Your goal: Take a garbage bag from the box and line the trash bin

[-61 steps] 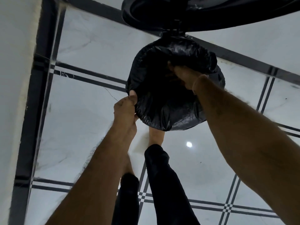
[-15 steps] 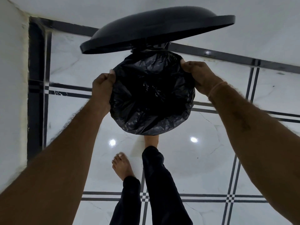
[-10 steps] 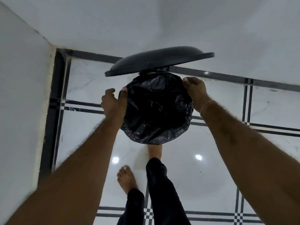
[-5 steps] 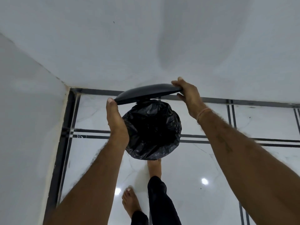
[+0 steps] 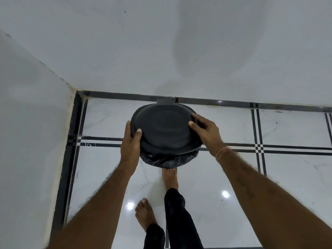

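Observation:
The round black bin lid (image 5: pixel 164 129) lies down over the trash bin, which stands on the floor near the wall. A fold of black garbage bag (image 5: pixel 165 159) shows below the lid's front edge, draped over the bin's rim. My left hand (image 5: pixel 130 146) grips the lid's left edge, thumb on top. My right hand (image 5: pixel 206 131) rests on the lid's right side, fingers spread over its rim. The bin's body is hidden under the lid. No bag box is in view.
White walls meet in a corner at the left (image 5: pixel 71 87). The glossy white floor (image 5: pixel 233 177) has black inlay stripes. My right foot (image 5: pixel 169 178) sits at the bin's base, and my left foot (image 5: pixel 144 214) stands behind it.
The lid was raised over the open, bag-lined bin; both hands left the bag's rim, took the lid's edges and brought it down. The camera has pulled back and up.

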